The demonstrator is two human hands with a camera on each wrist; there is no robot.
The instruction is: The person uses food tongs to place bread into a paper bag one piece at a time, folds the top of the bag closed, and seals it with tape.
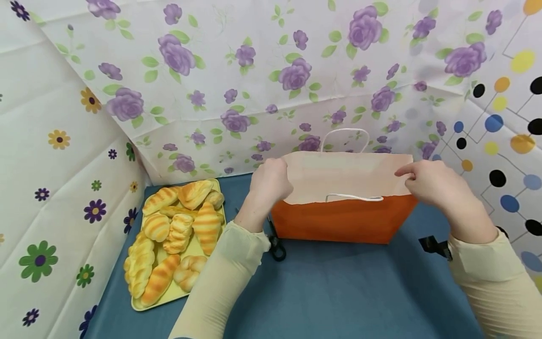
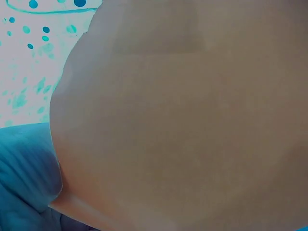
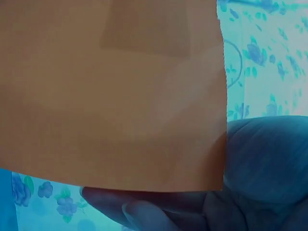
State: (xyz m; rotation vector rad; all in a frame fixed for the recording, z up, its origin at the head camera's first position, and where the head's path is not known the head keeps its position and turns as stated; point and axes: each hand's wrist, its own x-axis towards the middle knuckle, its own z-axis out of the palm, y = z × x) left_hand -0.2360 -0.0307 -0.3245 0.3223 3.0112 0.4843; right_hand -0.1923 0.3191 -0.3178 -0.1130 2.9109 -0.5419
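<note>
The head view is bright and evenly lit, its source out of frame, with natural colour and mostly crisp detail. Soft, diffuse shadows darken the blue counter beneath the left sleeve and right of the paper bag; the floral backdrop looks pale, free of harsh glare. Both wrist views are dimmer and carry a strong cyan cast that turns the left hand and right hand blue. There the bag's paper looks dull brown and soft, while the background behind is washed out.
</note>
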